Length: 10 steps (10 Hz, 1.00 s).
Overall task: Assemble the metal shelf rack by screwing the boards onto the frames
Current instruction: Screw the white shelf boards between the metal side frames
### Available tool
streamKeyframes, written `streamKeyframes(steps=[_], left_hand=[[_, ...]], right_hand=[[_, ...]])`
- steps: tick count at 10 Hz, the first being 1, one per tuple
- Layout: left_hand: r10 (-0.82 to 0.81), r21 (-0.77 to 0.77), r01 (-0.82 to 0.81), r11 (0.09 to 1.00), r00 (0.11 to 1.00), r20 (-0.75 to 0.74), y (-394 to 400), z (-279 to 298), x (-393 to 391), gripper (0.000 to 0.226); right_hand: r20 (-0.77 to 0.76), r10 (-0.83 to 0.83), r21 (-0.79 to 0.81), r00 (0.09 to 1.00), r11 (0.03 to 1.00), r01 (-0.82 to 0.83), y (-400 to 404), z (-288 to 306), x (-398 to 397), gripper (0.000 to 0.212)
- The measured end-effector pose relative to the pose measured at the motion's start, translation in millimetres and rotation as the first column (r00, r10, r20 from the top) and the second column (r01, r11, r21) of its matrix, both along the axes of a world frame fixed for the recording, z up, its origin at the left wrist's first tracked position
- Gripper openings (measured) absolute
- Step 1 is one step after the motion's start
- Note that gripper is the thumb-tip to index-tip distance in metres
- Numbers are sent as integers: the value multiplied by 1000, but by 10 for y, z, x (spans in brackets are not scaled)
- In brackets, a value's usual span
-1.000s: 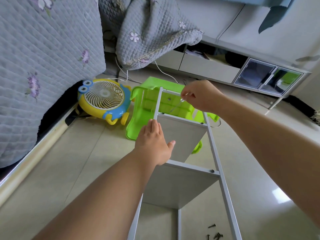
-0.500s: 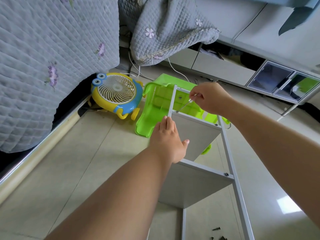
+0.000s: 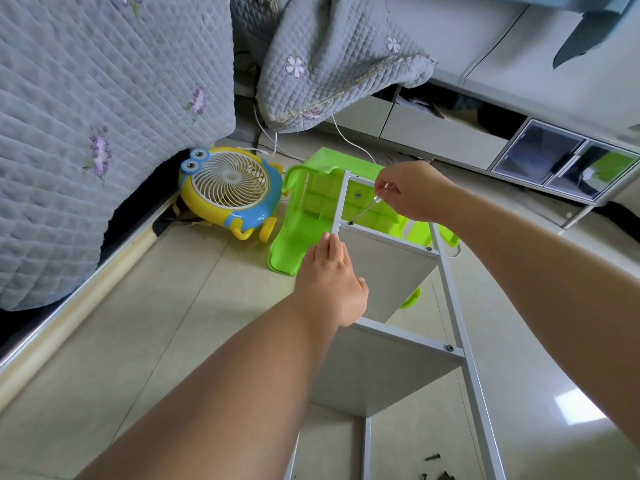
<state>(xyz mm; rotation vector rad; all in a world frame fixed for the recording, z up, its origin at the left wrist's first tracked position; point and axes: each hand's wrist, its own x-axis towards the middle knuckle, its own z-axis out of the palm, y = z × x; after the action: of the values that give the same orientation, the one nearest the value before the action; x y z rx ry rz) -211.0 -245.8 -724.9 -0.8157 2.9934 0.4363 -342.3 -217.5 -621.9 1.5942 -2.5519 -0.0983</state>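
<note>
A grey metal frame (image 3: pixel 453 313) stands in front of me with two grey boards fixed across it, the upper board (image 3: pixel 384 271) and the lower board (image 3: pixel 377 372). My left hand (image 3: pixel 329 282) rests flat with straight fingers on the frame's left upright beside the upper board. My right hand (image 3: pixel 415 194) grips a screwdriver (image 3: pixel 367 211) by its clear handle. Its tip sits on a screw (image 3: pixel 350 223) at the upper board's left corner. Dark screw heads show at the right ends of both boards.
A green plastic stool (image 3: pixel 301 237) lies tipped behind the frame. A yellow and blue toy fan (image 3: pixel 228 192) sits left of it by a quilt-covered bed (image 3: pixel 86 116). Several loose dark screws (image 3: pixel 436 469) lie on the tiled floor. A low cabinet (image 3: pixel 519 147) runs along the back.
My right hand has brought the screwdriver down from the top crossbar, and its tip now sits on the screw at the upper board's left corner. The left hand stays on the upright.
</note>
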Motion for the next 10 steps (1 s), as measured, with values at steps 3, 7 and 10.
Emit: streamKeyframes(steps=[3, 7, 10], left_hand=[[-23, 10, 23, 1000, 998, 57, -9, 21, 10, 65], [-20, -10, 21, 1000, 996, 90, -26, 30, 16, 65], [-29, -10, 30, 1000, 994, 105, -8, 49, 7, 65]], right_hand=[[-64, -52, 264, 997, 962, 67, -153, 242, 59, 37], [36, -123, 163, 992, 980, 116, -93, 229, 98, 32], [197, -257, 148, 946, 962, 230, -96, 241, 98, 15]])
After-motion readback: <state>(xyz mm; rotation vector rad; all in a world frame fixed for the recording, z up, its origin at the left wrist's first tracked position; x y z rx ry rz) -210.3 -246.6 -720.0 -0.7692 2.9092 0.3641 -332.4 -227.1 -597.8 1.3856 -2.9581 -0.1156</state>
